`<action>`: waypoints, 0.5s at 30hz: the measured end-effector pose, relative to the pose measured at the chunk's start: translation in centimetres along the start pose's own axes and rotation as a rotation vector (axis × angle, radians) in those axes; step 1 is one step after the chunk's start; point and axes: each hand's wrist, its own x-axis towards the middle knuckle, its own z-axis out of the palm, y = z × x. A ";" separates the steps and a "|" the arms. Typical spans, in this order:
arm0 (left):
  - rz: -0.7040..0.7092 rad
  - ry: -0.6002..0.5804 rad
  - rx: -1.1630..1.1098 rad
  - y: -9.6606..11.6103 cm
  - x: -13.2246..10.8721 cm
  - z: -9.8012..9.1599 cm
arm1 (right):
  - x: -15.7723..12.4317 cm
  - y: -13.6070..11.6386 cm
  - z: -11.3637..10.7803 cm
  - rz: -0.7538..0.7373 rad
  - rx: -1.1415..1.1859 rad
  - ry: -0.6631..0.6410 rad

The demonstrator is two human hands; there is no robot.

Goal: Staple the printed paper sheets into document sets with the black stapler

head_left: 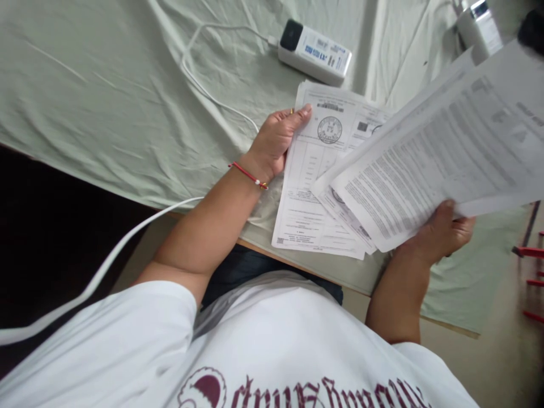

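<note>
My left hand (pixel 283 136) is closed on the left edge of a printed form (pixel 301 215) with a round black stamp, its thumb lying on top near the upper corner. A red string bracelet (pixel 246 174) circles that wrist. My right hand (pixel 446 229) grips the lower edge of several printed sheets (pixel 429 147), thumb over the top page. These sheets are tilted and overlap the right part of the stamped form. Small print covers the top sheet, too blurred to read. The fingers of both hands are partly hidden under the paper.
A white power bank (pixel 314 54) with a black end lies on the wrinkled pale green cloth (pixel 127 90), a white cable (pixel 199 85) plugged into it. Another white device (pixel 480 28) is at the upper right. Red bars (pixel 533 252) show at the right edge.
</note>
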 end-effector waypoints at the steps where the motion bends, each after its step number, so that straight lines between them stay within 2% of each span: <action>1: -0.006 0.003 0.000 0.0 0.0 0.1 | -0.1 0.0 0.0 0.007 0.000 -0.003; 6: 0.009 -0.025 -0.003 0.0 -0.1 0.1 | -0.2 0.0 0.0 0.016 -0.063 -0.029; 12: 0.102 -0.093 0.081 0.2 -0.3 0.2 | -0.6 -0.1 0.3 0.025 -0.045 -0.035; 15: 0.113 -0.081 0.098 0.1 -0.1 0.1 | -0.7 -0.1 0.4 0.023 -0.063 -0.031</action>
